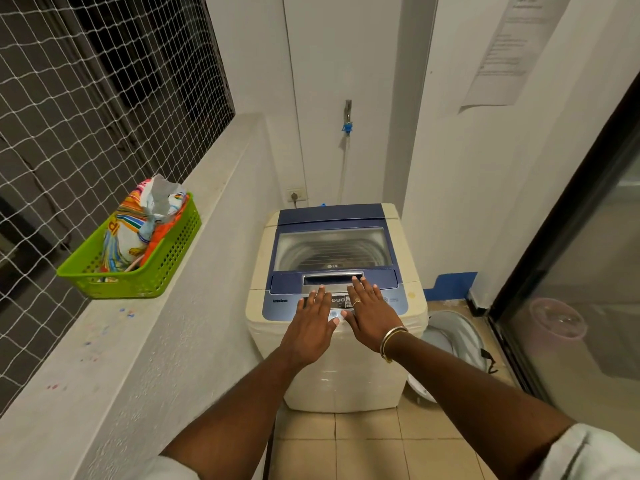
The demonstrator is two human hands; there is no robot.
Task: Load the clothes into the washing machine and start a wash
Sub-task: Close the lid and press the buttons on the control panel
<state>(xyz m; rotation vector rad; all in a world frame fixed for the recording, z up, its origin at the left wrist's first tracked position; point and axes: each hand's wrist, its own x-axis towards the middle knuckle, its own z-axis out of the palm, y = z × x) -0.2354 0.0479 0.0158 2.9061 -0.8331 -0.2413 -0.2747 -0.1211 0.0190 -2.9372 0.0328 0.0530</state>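
Head view: both hands are flat and spread, holding nothing. The left hand [313, 322] lies palm-down over the near control panel [341, 301] of the washing machine [337, 368], fingers splayed toward the lid handle [330, 279]. The right hand [369, 315] sits just beside it, fingertips at the handle's right end, thumb on the panel. The lid [334, 249] is shut, its window showing the drum. Far left, a green basket [166, 268] with a colourful bag [135, 226] rests on the ledge [194, 306].

Washing machine [337, 306] against back wall, basket [138, 265] on ledge [194, 216] to its left, tap [347, 114] behind
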